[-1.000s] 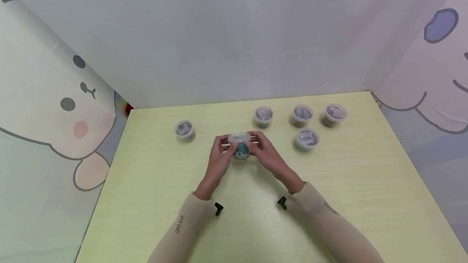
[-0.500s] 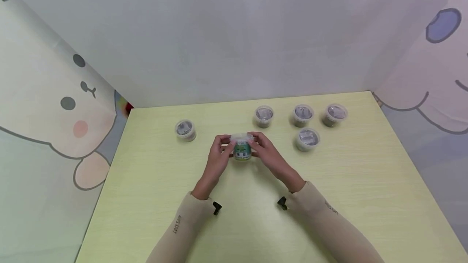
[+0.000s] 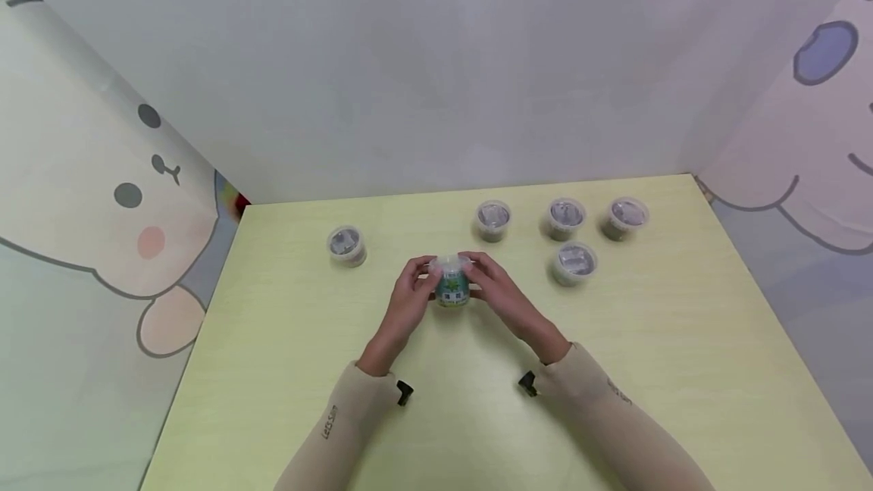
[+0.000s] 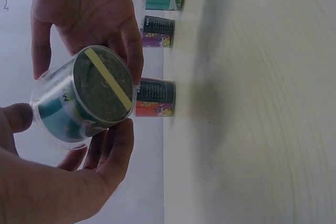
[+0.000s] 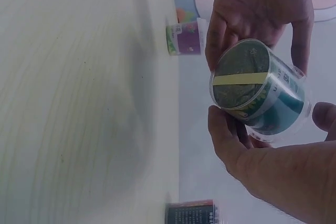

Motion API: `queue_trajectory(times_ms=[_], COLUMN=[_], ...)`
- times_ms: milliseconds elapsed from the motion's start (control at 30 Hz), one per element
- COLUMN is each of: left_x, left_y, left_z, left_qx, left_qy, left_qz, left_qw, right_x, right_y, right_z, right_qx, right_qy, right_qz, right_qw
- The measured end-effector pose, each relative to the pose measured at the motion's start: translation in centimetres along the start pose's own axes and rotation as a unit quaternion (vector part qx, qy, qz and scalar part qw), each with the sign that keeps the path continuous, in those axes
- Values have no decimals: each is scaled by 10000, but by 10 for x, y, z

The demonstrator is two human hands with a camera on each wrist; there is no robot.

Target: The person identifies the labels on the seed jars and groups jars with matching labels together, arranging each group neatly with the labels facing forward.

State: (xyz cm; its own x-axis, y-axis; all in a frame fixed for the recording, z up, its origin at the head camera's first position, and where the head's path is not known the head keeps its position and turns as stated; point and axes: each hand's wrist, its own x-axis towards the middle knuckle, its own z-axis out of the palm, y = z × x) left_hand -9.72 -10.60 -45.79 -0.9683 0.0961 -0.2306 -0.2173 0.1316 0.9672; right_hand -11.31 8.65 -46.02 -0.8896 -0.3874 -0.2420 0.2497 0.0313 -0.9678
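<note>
Both hands hold a small clear plastic tub (image 3: 452, 290) with a teal label, lifted over the middle of the table. My left hand (image 3: 408, 300) grips its left side and my right hand (image 3: 503, 295) its right side, thumbs toward me near the rim and fingers round the back. Its label faces me in the head view. A yellow strip (image 4: 107, 77) crosses the tub's round bottom in the left wrist view, with dark matter showing behind the clear plastic. The same tub (image 5: 281, 106) appears tilted between the hands in the right wrist view.
Similar lidded tubs stand along the back of the pale yellow table (image 3: 286, 370): one tub (image 3: 346, 245) at left, another tub (image 3: 492, 220) behind the hands, and several at right, including a nearer tub (image 3: 573, 262). A white curtain (image 3: 436, 74) hangs behind the table.
The held tub has tipped so that its label turns more toward me and its top opening shows less. Both hands stay on it, hardly shifted; the standing tubs have not moved.
</note>
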Motion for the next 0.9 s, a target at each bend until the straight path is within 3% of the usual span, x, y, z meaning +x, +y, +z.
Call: queue_trajectory(times_ms=[333, 567, 900], left_x=[9, 19, 38], left_y=[-2, -1, -4], left_z=[-7, -18, -35], left_qx=[197, 200, -41], left_qy=[31, 217, 322], left_qz=[235, 252, 157], left_qw=[9995, 9992, 9994], right_x=[9, 28, 59], right_y=[-3, -5, -6], right_z=[4, 11, 23], right_qx=[-383, -529, -860], right_qy=[41, 107, 255], right_qz=[-257, -414, -240], right_qw=[9989, 9977, 9957])
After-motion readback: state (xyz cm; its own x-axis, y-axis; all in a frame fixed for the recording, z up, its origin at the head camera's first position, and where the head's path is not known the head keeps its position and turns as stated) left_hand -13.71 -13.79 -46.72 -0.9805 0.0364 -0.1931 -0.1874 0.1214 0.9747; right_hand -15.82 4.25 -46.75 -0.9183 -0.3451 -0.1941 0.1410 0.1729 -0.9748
